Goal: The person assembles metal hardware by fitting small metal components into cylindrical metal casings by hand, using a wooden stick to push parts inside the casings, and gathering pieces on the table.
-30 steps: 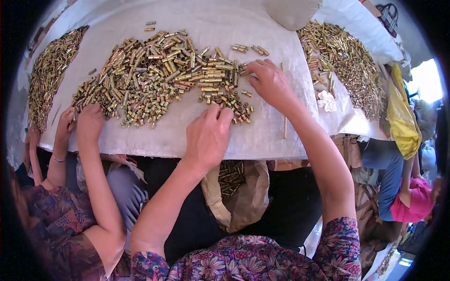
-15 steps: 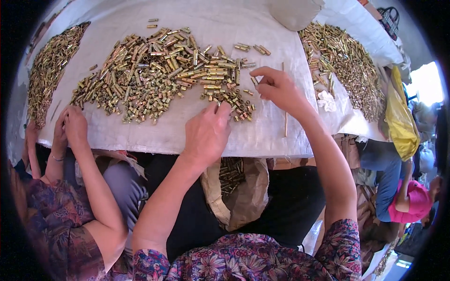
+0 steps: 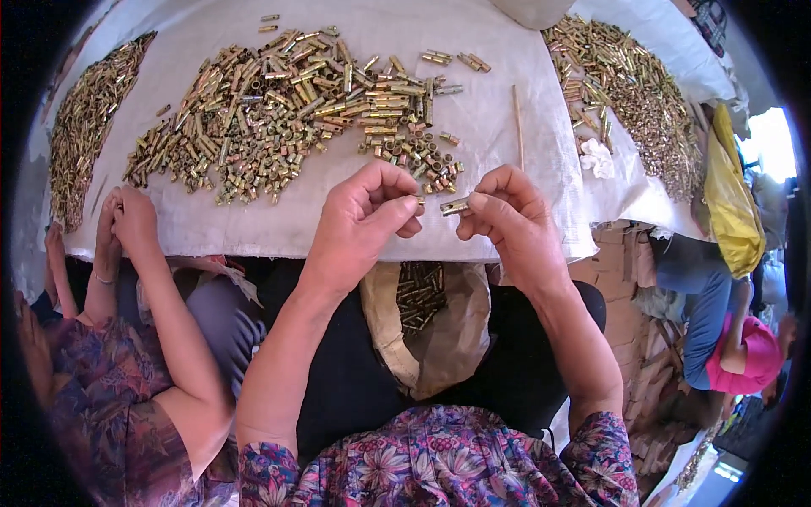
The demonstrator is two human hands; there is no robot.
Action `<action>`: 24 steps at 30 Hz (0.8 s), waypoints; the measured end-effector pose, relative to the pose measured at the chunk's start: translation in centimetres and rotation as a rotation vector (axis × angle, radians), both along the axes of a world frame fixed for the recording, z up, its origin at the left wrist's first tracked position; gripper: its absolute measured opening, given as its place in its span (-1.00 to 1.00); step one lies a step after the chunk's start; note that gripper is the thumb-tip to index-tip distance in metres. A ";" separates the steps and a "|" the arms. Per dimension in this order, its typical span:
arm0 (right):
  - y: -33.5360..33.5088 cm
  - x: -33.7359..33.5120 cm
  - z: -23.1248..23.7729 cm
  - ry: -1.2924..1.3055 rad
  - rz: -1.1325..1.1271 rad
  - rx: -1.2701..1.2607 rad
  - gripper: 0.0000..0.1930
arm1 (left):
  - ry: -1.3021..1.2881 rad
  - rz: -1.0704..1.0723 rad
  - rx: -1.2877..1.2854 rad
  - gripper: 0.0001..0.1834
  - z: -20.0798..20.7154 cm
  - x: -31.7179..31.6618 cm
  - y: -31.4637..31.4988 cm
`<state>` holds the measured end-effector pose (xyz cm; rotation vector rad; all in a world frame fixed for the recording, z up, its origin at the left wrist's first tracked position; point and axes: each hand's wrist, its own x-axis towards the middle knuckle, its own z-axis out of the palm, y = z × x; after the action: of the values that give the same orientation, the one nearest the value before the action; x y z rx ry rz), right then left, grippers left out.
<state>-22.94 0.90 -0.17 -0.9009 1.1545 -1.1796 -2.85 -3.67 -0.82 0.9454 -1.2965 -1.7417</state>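
Observation:
Over the front of the cloth-covered table, my left hand (image 3: 363, 220) pinches a small brass-coloured metal ring (image 3: 421, 200) between thumb and forefinger; most of it is hidden. Close by on the right, my right hand (image 3: 517, 221) grips a brass-coloured slotted metal sleeve (image 3: 454, 206), its end pointing left. A small gap separates the two pieces. Just beyond my hands lies a group of short metal rings (image 3: 432, 160), joining a wide heap of longer metal sleeves (image 3: 279, 93). Short rings (image 3: 262, 160) also gather at the heap's near side.
Between my knees an open sack (image 3: 384, 329) holds metal sleeves (image 3: 420, 296). A thin stick (image 3: 518, 127) lies right of the heap. More heaps rest at far left (image 3: 93, 127) and right (image 3: 634, 93). A co-worker's hands (image 3: 131, 215) are on the left; another person (image 3: 743, 355) sits right.
My right hand has come left and nearer with the sleeve. My left hand has drawn back from the rings with a small piece. Both hands are now close together.

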 end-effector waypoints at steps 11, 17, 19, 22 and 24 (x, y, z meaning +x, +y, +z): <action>1.6 1.2 -0.6 -0.234 -0.053 0.086 -0.97 | 0.108 -0.133 0.038 -0.90 -0.1 0.3 0.7; 2.2 1.4 -1.6 -0.421 -0.024 0.099 -0.97 | 0.148 -0.177 0.067 -0.88 -0.2 0.5 0.6; 2.3 1.4 -1.8 -0.453 0.007 0.089 -0.97 | 0.179 -0.186 0.129 -0.89 -0.4 0.5 0.7; 2.5 1.6 -1.4 -0.267 -0.018 0.066 -0.96 | 0.154 -0.154 0.150 -0.88 -0.4 0.4 0.8; 2.6 1.7 -1.5 -0.244 -0.025 0.059 -0.95 | 0.167 -0.148 0.158 -0.87 -0.6 0.1 0.9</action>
<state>-21.26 3.50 -1.68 -0.6785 0.9994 -1.2324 -2.72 -2.73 -1.42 0.7867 -1.1590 -2.0158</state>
